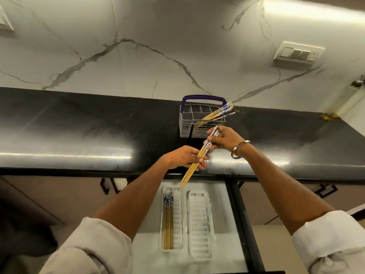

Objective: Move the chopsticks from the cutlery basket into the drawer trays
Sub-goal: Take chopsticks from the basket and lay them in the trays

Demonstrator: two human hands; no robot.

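**Both hands on a bundle of chopsticks above the open drawer**

A person stands at a black worktop (79, 123) with a handful of chopsticks (197, 157) held slanted in mid-air, patterned ends up toward one o'clock, bare tips pointing down toward seven o'clock. The right hand (225, 140) has its grip clamped round the patterned upper ends; a metal bangle (240, 149) sits on that wrist. The left hand (183, 157) has its grip clamped on the same bundle lower down, thumb across the wooden shafts.

At twelve o'clock from the hands, the grey cutlery basket (184, 127) with its purple handle (203, 98) stands on the worktop near the marble wall. More chopsticks (215, 114) lean out of it toward two o'clock.

At six o'clock, below the worktop's edge, the drawer (219, 224) is pulled open with two white trays side by side. The left tray (177, 214) holds several chopsticks (167, 220) lying lengthwise along its left side, patterned ends away from the person. The right tray (199, 224) lies just beside it. The tips of the held bundle hang just over the far end of the left tray.
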